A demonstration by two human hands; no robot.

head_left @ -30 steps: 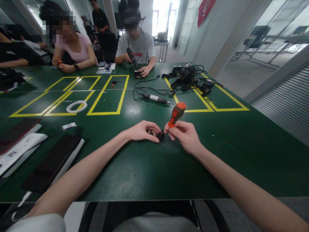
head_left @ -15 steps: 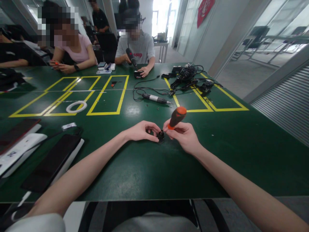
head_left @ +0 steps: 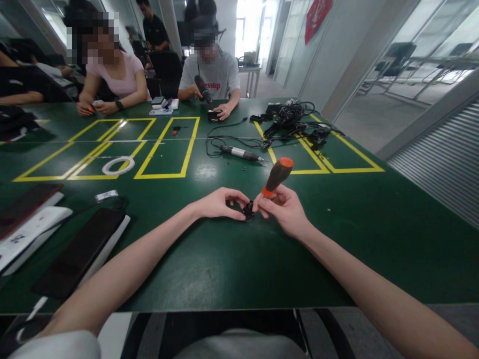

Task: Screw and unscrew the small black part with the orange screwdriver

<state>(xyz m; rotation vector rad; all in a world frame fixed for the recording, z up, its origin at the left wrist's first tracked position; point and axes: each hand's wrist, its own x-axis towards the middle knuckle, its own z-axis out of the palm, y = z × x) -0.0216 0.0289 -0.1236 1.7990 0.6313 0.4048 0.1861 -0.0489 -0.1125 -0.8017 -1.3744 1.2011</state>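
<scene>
A small black part with a round base and a short upright stem (head_left: 249,209) stands on the green table in front of me. My left hand (head_left: 223,203) is curled around its left side, thumb and fingertips closed on it. From the right, my right hand (head_left: 282,207) grips a screwdriver (head_left: 279,175) with a dark handle and orange ends. Its handle tilts up and to the right. The screwdriver's shaft and tip are hidden by my fingers, which are close beside the black part.
Beyond my hands lies a corded electric screwdriver (head_left: 241,152), with a tangle of black cables (head_left: 292,122) behind it. A white tape roll (head_left: 118,165) is at left. Phones (head_left: 80,249) lie by my left forearm. Across the table, a co-worker (head_left: 209,75) holds a power driver.
The screwdriver handle has tilted a little further up and right, and my right fingers have shifted with it. My left hand stays at the black part.
</scene>
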